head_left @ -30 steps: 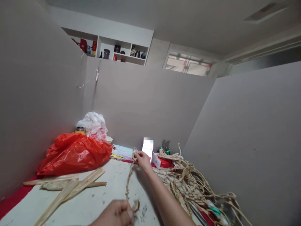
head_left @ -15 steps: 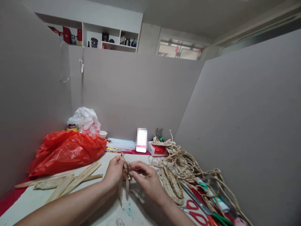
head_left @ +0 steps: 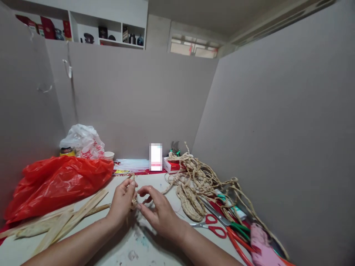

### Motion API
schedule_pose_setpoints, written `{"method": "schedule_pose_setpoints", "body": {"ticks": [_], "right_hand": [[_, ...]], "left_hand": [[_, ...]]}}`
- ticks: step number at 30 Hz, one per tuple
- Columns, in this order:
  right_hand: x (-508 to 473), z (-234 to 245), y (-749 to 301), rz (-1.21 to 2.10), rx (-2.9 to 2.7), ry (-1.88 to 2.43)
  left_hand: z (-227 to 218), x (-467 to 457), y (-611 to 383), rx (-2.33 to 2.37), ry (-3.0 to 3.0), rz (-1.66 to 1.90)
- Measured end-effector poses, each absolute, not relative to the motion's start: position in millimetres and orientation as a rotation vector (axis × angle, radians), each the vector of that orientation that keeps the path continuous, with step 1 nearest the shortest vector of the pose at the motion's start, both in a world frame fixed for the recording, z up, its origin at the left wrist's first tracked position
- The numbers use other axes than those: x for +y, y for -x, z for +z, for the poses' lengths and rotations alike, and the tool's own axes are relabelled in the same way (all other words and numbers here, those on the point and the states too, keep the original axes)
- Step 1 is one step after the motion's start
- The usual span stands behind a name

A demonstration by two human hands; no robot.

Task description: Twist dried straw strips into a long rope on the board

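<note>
My left hand (head_left: 122, 199) pinches a small knotted piece of tan plant fibre (head_left: 134, 204), perhaps dried husk, above the pale work surface. One end of it pokes up past the fingertips, and my fingers cover much of the rest. Just to the right is my right hand (head_left: 159, 212), its thumb and forefinger apart in a curve. The thumb tip is close to the piece; whether it touches I cannot tell. Flat strips of dried husk (head_left: 80, 212) lie left of my left forearm. Right of my right hand rests a coil of twisted straw cord (head_left: 190, 203).
A red plastic bag (head_left: 63, 181) bulges at the left, a white bag (head_left: 83, 140) behind it. A phone (head_left: 155, 157) stands at the back beside a red-and-white box (head_left: 173, 166). Red-handled scissors (head_left: 212, 225), orange-handled shears (head_left: 238, 244) and a pink item (head_left: 260, 240) lie at the right.
My right thumb and forefinger have spread apart beside the fibre piece, and my left hand has turned with it. The view has swung right, bringing more of the pink item into sight.
</note>
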State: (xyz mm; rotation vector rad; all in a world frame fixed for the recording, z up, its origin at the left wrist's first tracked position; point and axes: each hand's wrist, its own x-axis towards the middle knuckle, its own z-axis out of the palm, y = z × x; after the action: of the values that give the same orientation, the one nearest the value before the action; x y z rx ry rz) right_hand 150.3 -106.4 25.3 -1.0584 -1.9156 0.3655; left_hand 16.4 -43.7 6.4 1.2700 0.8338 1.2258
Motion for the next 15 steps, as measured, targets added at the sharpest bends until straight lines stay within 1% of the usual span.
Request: {"method": "schedule_pose_setpoints", "body": {"ticks": [3, 5, 10, 15], "right_hand": [[-102, 23, -154, 0.514, -1.975, 1.141], [-100, 21, -155, 0.551, -2.077, 1.152], [-98, 23, -158, 0.361, -2.179, 1.167], [-95, 29, -171, 0.149, -2.17, 1.304]], "left_hand": [[13, -44, -14, 0.859, -1.273, 1.262], [20, -45, -12, 0.878, -1.283, 1.279], [30, -49, -12, 0.887, -1.318, 1.231], [33, -56, -14, 0.885, -1.368, 1.146]]}}
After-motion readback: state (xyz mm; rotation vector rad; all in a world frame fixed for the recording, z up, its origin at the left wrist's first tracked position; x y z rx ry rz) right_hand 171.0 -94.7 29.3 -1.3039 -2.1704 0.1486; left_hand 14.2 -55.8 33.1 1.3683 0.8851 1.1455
